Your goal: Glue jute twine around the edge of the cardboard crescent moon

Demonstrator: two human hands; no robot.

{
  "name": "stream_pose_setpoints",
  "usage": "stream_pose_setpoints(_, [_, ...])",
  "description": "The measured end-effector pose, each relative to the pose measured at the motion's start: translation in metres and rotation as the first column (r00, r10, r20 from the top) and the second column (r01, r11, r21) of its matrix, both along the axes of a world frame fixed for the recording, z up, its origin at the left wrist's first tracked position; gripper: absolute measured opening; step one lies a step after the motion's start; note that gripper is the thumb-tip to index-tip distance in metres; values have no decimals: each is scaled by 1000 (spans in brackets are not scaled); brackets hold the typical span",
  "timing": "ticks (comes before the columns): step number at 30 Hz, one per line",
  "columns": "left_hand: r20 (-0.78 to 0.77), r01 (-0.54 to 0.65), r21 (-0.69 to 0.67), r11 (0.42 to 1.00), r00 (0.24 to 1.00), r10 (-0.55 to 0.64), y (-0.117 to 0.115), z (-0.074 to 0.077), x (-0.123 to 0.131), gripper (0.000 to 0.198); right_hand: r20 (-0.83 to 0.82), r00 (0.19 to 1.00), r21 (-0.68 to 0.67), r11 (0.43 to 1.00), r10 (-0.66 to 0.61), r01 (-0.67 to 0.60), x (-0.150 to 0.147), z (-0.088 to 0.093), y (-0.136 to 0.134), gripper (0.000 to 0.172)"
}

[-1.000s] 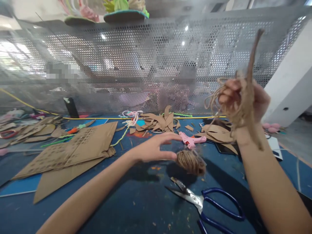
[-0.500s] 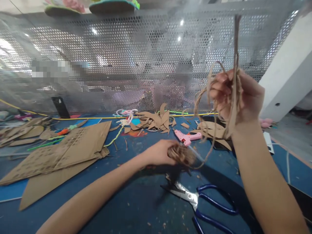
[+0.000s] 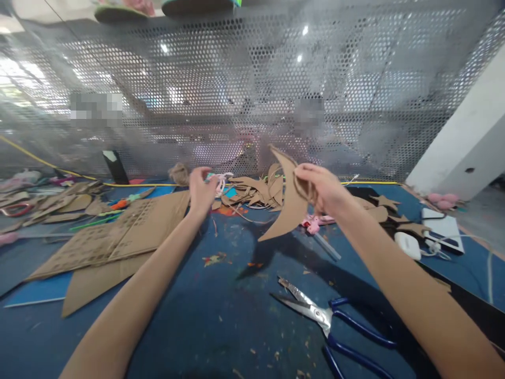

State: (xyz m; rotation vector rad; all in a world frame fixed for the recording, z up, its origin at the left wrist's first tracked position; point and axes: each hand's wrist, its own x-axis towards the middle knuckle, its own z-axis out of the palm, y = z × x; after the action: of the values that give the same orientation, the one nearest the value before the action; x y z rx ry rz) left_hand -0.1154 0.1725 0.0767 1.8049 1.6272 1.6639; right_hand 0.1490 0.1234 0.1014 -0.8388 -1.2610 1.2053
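Right hand: fingers clamped on a cardboard crescent, pinching its inner edge near the top. The upper horn sticks up above the grip and the lower horn hangs down-left of it, clear of the blue table. Loops of twine are caught in the same grip, against the crescent. Left hand: fingers curled closed, seen from the back, so I can't tell what's inside. A twine ball sits just left of that fist; whether they touch is unclear. White-pink loops are just right of it. Between the two grips, slightly beyond, is a pile of cardboard scraps. A pink glue gun lies on the table directly under the right grip. Scissors with blue handles lie open, well below the right grip toward the wearer. A perforated cardboard sheet lies flat, left of and below the left fist. Cardboard stars lie right of the right grip. A perforated metal screen stands beyond both hands.
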Motion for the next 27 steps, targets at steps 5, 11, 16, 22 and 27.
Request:
stream_pose_setpoints(5, [-59, 278, -167, 946, 955, -291, -35, -20, 40, 29, 24, 996, -44, 995, 86, -85, -32, -49, -5, 40])
stream_pose_setpoints(11, [-3, 503, -401, 766, 835, -550, -80, -69, 58, 35, 151, 988, -17, 1000, 28, -26, -32, -92, -11, 39])
stream_pose_setpoints(16, [-3, 533, -422, 733, 808, -589, -80, -85, 58, 35, 297, 955, -22, 1000, 23, -17, -30, -99, -14, 30])
stream_pose_setpoints(22, [27, 400, -308, 863, 911, -412, -80, -83, 56, 25, 475, 873, -92, 992, 116, -82, -8, -75, -16, 39])
stream_pose_setpoints(27, [123, 283, -230, 931, 958, -261, -79, -83, 54, 24, 683, 706, -111, 982, 187, -153, 28, -51, -22, 63])
